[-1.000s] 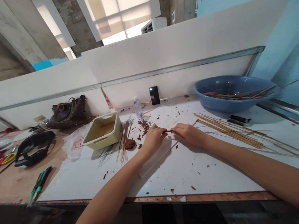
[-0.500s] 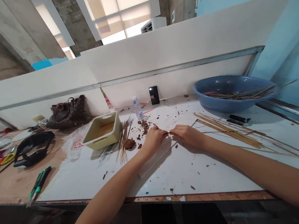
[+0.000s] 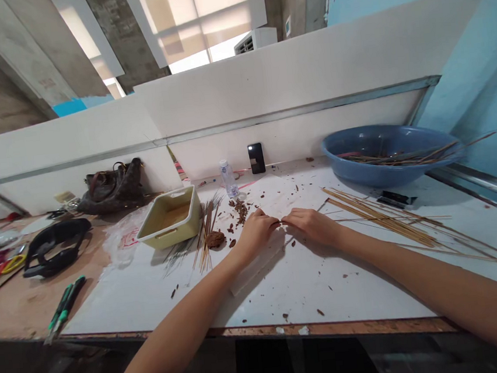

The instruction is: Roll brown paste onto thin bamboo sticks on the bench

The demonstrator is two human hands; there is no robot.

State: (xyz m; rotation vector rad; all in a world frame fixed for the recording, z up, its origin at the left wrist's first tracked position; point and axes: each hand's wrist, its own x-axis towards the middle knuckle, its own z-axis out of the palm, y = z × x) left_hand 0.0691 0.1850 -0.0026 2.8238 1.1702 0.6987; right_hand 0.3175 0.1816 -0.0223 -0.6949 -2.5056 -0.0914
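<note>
My left hand (image 3: 256, 231) and my right hand (image 3: 309, 227) meet over the white work surface (image 3: 311, 286), their fingertips pinching a thin brown stick (image 3: 281, 222) that is mostly hidden by my fingers. Left of my left hand lie a lump of brown clay (image 3: 215, 239), a loose bundle of thin sticks (image 3: 207, 243) and scattered brown crumbs (image 3: 241, 210). Long, thin bamboo sticks (image 3: 379, 218) spread out to the right of my right hand. A pale rectangular strip (image 3: 256, 266) lies beneath my left wrist.
A cream tray (image 3: 169, 219) stands left of the sticks, and a blue basin (image 3: 386, 155) holding sticks sits at the back right. Further back are a water bottle (image 3: 229, 179), a phone (image 3: 256, 158) and a dark handbag (image 3: 112, 189). Green-handled tools (image 3: 65, 304) and a black headset-like object (image 3: 55, 248) lie at the left.
My fingertips have drawn slightly closer around the thin stick. The objects on the table have not moved, and the view has shifted only a little.
</note>
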